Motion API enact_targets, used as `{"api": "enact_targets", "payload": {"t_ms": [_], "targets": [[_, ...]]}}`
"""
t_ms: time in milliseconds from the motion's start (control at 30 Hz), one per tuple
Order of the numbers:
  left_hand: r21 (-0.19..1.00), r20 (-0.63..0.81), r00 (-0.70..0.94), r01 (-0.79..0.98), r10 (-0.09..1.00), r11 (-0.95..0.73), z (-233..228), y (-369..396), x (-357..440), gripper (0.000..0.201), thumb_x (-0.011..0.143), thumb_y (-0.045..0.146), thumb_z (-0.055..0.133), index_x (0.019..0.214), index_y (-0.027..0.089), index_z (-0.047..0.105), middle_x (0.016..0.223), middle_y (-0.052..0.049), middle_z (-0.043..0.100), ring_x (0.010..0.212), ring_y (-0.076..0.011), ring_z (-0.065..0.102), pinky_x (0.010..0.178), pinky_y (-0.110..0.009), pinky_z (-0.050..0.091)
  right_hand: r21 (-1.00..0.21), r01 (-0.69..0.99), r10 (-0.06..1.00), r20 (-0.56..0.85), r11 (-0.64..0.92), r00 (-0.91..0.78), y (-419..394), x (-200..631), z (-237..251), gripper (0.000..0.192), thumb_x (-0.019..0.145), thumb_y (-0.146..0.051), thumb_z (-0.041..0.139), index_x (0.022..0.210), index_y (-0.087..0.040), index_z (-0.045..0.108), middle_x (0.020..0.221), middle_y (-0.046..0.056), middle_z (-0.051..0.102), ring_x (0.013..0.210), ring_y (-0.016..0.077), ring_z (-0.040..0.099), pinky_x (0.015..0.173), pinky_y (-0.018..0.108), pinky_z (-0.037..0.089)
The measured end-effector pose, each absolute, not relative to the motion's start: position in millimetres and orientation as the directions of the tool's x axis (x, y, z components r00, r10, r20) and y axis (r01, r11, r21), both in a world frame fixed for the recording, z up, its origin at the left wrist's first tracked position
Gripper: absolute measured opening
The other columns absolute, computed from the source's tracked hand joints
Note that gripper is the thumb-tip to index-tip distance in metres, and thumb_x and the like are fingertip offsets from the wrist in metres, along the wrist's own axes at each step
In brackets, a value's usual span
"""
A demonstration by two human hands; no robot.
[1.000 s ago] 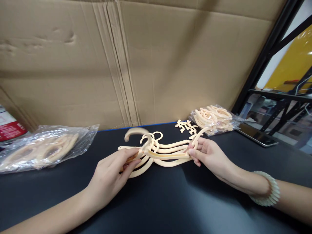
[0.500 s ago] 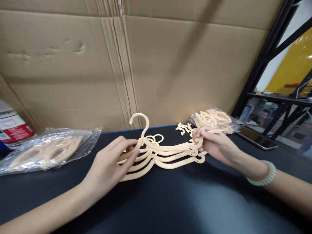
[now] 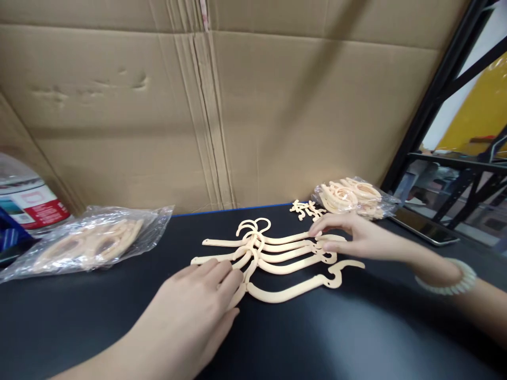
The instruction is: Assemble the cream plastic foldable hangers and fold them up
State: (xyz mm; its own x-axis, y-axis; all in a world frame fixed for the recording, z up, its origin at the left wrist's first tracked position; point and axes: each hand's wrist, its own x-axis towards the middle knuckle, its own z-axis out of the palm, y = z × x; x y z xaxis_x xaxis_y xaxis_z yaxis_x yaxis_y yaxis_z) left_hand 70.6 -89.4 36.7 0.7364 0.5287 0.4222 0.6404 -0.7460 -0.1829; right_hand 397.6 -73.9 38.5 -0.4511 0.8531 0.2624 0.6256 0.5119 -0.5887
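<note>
Several cream plastic clothes hangers lie overlapped in a row on the black table, their hooks bunched at the middle. My left hand (image 3: 202, 303) is closed round the left arm of the nearest hanger (image 3: 281, 294), hiding most of that side. This hanger's right arm stretches clear of the others and ends in a small curled hook. My right hand (image 3: 358, 237) reaches over the right ends of the rear hangers (image 3: 287, 257). Its thumb and fingers are apart, with the fingertips touching or just above the farthest hanger's end.
At left lies a clear bag of cream parts (image 3: 91, 243), beside a large labelled bottle (image 3: 35, 203). Small loose cream pieces (image 3: 304, 209) and another bag (image 3: 352, 195) lie at back right, near a phone (image 3: 423, 226). Cardboard (image 3: 277, 105) walls the back; black shelving (image 3: 428, 105) stands right.
The hanger that was raised in both hands now lies flat at the front of the row. My left hand has come down and nearer; my right hand has let go of its end.
</note>
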Motion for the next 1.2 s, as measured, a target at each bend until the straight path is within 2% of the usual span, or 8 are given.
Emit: {"api": "enact_targets", "payload": {"t_ms": [67,167,367,567,733,867,1033,1200], "targets": [[-0.307,0.338,0.796,0.597,0.501,-0.741,29,-94,75,0.013,0.075,0.013,0.055,0.081,0.021,0.063,0.076,-0.004,0.067,0.064,-0.0232,0.066,0.055,-0.033,0.053,-0.532,0.616,0.812,0.332,0.581,-0.480,-87,377,31,0.044,0.083,-0.038,0.067,0.123,-0.023,0.061,0.127,0.010,0.061,0.119,0.0282,0.053,0.103,0.046,0.041],[-0.429,0.349,0.831,0.553,0.434,-0.714,18,-92,78,0.022,0.077,0.004,0.049,0.085,0.017,0.064,0.076,-0.006,0.067,0.065,-0.0250,0.066,0.054,-0.036,0.053,-0.447,0.644,0.777,0.242,0.621,-0.581,-104,351,18,0.067,0.085,-0.043,0.064,0.144,-0.022,0.039,0.149,0.011,0.038,0.139,0.0316,0.030,0.115,0.051,0.023],[-0.371,0.350,0.823,0.560,0.447,-0.740,10,-74,78,0.020,0.086,0.007,0.047,0.091,0.018,0.063,0.090,-0.008,0.069,0.081,-0.0278,0.067,0.065,-0.041,0.055,-0.350,0.704,0.779,0.154,0.618,-0.608,-96,354,3,0.053,0.098,-0.037,0.041,0.148,-0.022,0.031,0.154,0.008,0.029,0.144,0.0278,0.018,0.118,0.053,0.010],[-0.048,0.378,0.767,0.576,0.519,-0.816,3,-60,74,0.023,0.093,0.017,0.040,0.107,0.021,0.058,0.115,-0.008,0.063,0.106,-0.0253,0.058,0.086,-0.041,0.051,-0.280,0.735,0.786,0.250,0.618,-0.566,-66,378,-1,0.048,0.098,-0.035,0.039,0.144,-0.022,0.038,0.150,0.009,0.037,0.141,0.0261,0.028,0.116,0.050,0.019],[0.000,0.388,0.757,0.572,0.527,-0.821,2,-57,73,0.028,0.092,0.019,0.043,0.117,0.022,0.055,0.126,-0.008,0.057,0.119,-0.0257,0.052,0.096,-0.044,0.046,-0.193,0.859,0.831,0.421,0.473,-0.363,-41,387,17,0.043,0.096,-0.036,0.040,0.128,-0.010,0.054,0.127,0.019,0.058,0.120,0.0296,0.052,0.101,0.045,0.040],[-0.019,0.403,0.743,0.590,0.534,-0.807,2,-49,74,0.036,0.092,0.029,0.047,0.127,0.021,0.050,0.133,-0.011,0.055,0.125,-0.0286,0.047,0.104,-0.049,0.039,-0.087,0.984,0.950,0.285,0.158,-0.128,-13,387,38,0.048,0.096,-0.047,0.035,0.102,-0.010,0.066,0.095,0.017,0.069,0.086,0.0260,0.064,0.079,0.035,0.045],[0.011,0.345,0.719,0.640,0.604,-0.768,-5,-36,70,0.047,0.093,0.044,0.045,0.136,0.025,0.044,0.147,-0.010,0.043,0.137,-0.0328,0.034,0.110,-0.057,0.029,-0.002,1.000,0.994,0.114,0.004,-0.003,28,375,41,0.059,0.088,-0.060,0.045,0.073,-0.008,0.070,0.077,0.018,0.069,0.082,0.0311,0.066,0.073,0.036,0.045],[0.078,0.228,0.683,0.697,0.694,-0.712,-7,-36,68,0.054,0.094,0.049,0.039,0.142,0.026,0.036,0.154,-0.011,0.032,0.142,-0.0346,0.024,0.109,-0.063,0.025,0.028,0.999,0.999,-0.013,-0.031,0.031,52,370,33,0.038,0.091,-0.047,0.055,0.090,-0.010,0.067,0.090,0.010,0.069,0.086,0.0222,0.066,0.081,0.041,0.050]]}}
